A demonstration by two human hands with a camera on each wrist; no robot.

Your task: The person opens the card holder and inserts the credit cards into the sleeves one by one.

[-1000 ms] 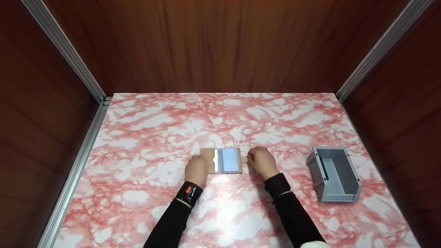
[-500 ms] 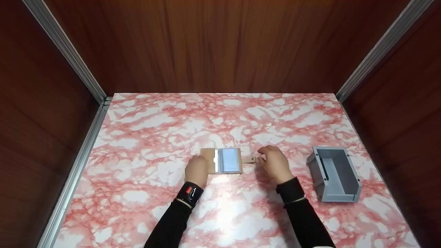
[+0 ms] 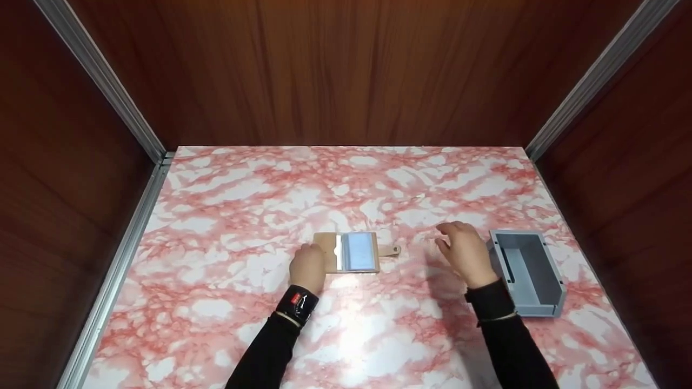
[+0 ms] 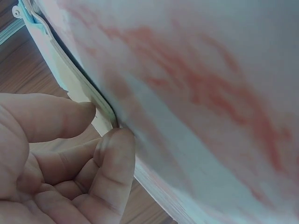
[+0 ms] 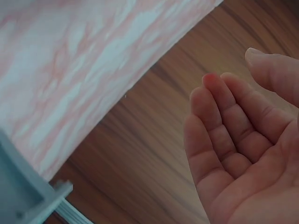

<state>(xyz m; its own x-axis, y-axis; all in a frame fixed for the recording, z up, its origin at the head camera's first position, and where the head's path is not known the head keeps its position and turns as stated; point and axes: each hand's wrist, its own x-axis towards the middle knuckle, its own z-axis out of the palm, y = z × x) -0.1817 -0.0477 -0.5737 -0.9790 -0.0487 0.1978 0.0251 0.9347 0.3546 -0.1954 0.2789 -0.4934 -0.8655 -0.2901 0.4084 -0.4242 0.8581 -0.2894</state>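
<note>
An opened tan card holder [image 3: 330, 259] lies flat on the table, with clear bluish sleeves [image 3: 360, 251] and a white card edge [image 3: 339, 252] inside. Its snap strap [image 3: 389, 250] sticks out to the right. My left hand [image 3: 308, 267] pinches the left cover's edge between thumb and fingers; the left wrist view shows the thumb [image 4: 70, 116] on the cover [image 4: 84, 95]. Between the card holder and the grey bin, my right hand [image 3: 464, 254] hovers above the table with nothing in it. Its fingers [image 5: 210, 112] are relaxed and slightly bent in the right wrist view.
A grey open-front bin [image 3: 532, 310] stands at the right, just beside my right wrist. Red-and-white marbled tabletop [image 3: 259, 189] surrounds everything. Brown wood-grain panels [image 3: 346, 70] with metal edge rails [image 3: 116, 265] enclose the back and sides.
My right hand has let go of the strap and moved right, toward the grey bin. The left hand and the card holder have stayed in place.
</note>
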